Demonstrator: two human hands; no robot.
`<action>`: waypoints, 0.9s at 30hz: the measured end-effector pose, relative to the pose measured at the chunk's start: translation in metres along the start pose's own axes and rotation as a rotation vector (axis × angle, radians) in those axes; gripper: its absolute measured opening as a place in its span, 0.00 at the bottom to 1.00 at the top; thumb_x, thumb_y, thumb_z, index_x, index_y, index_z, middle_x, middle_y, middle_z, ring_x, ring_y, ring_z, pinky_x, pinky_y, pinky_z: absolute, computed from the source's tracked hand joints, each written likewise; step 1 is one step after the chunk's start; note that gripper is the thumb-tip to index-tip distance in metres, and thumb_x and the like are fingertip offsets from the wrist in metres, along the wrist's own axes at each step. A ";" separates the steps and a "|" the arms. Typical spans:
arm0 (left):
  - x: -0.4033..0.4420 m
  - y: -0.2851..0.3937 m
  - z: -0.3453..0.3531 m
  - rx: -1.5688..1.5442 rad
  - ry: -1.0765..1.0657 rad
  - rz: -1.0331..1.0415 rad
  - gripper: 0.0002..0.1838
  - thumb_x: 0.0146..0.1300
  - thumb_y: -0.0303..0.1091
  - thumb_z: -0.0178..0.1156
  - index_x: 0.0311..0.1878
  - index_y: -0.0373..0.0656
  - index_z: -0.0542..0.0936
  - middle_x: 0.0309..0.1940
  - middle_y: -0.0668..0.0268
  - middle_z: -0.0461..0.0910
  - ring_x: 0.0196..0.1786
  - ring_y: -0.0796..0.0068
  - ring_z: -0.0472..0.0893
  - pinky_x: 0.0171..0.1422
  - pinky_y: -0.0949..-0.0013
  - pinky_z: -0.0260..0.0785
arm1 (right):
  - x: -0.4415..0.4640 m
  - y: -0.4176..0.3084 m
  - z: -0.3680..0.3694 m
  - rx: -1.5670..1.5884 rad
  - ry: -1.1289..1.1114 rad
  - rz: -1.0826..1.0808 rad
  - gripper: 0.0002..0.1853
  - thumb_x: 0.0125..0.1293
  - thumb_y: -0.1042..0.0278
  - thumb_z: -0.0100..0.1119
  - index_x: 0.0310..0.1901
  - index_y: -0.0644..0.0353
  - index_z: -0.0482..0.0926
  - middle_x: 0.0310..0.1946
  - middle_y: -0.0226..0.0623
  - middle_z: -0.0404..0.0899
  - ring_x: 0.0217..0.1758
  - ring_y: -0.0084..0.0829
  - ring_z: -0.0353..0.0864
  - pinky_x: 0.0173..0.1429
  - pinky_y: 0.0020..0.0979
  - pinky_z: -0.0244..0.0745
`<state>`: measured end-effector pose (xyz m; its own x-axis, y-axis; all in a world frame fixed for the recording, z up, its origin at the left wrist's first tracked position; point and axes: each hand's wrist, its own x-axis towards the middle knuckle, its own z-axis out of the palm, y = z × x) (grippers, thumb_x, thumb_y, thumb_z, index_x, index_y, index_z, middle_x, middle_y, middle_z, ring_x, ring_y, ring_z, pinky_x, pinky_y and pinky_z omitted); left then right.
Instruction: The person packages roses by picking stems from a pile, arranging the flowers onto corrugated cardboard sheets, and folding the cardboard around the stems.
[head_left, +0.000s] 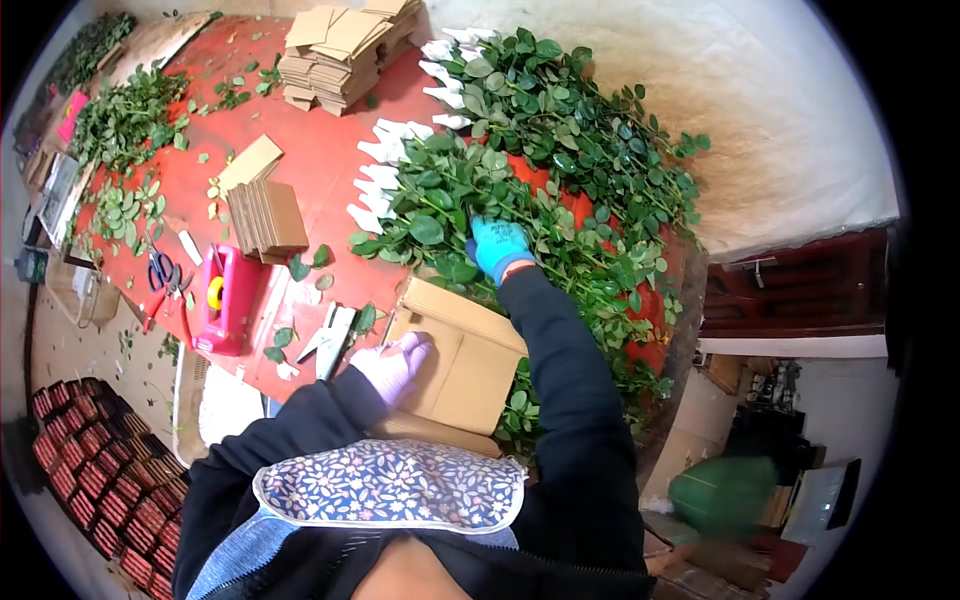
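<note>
Fingers (417,350) of left hand (387,372) curled at near cardboard (470,372); right hand (499,248) among farther leafy stems (428,200); cannot tell either grip.

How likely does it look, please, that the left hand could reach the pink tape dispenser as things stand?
Probably yes: only the stapler and some loose leaves seem to lie between the left hand and the pink tape dispenser.

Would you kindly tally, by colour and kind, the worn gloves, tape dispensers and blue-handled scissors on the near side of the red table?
Turquoise glove on the right hand: 1
Lavender glove on the left hand: 1
Pink plastic tape dispenser: 1
Scissors with dark blue loop handles: 1
Total: 4
</note>
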<state>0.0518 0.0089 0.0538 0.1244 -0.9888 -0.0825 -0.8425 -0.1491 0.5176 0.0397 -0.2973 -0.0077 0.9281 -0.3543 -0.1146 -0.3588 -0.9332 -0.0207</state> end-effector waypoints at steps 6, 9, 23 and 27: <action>0.003 0.007 -0.006 -0.077 -0.009 -0.007 0.33 0.51 0.31 0.67 0.64 0.45 0.72 0.61 0.59 0.71 0.53 0.55 0.80 0.56 0.58 0.74 | -0.028 0.012 -0.046 0.087 0.179 -0.100 0.09 0.61 0.66 0.59 0.43 0.56 0.79 0.38 0.46 0.82 0.38 0.48 0.83 0.41 0.47 0.77; 0.002 0.003 0.003 -0.098 -0.003 0.009 0.32 0.51 0.30 0.66 0.64 0.49 0.72 0.62 0.58 0.71 0.54 0.54 0.79 0.57 0.57 0.74 | -0.057 0.011 -0.083 0.130 0.425 -0.120 0.16 0.61 0.67 0.60 0.51 0.54 0.77 0.34 0.43 0.82 0.36 0.46 0.83 0.39 0.45 0.76; 0.015 -0.071 0.022 -0.237 -0.037 0.329 0.27 0.57 0.24 0.63 0.62 0.52 0.78 0.60 0.60 0.73 0.54 0.59 0.80 0.55 0.61 0.76 | -0.291 -0.007 -0.106 0.917 -0.376 0.041 0.14 0.62 0.79 0.60 0.50 0.59 0.84 0.29 0.42 0.82 0.30 0.34 0.82 0.36 0.34 0.74; 0.015 -0.072 0.012 -0.261 -0.110 0.313 0.28 0.56 0.21 0.63 0.61 0.53 0.78 0.61 0.60 0.71 0.53 0.59 0.80 0.58 0.61 0.75 | -0.321 -0.030 -0.073 1.067 -0.531 0.315 0.09 0.67 0.74 0.59 0.47 0.57 0.84 0.28 0.42 0.81 0.26 0.34 0.80 0.32 0.34 0.73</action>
<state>0.1081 0.0044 0.0045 -0.1855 -0.9822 0.0298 -0.6676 0.1482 0.7296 -0.2403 -0.1603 0.1018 0.7205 -0.2536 -0.6455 -0.6922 -0.2068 -0.6914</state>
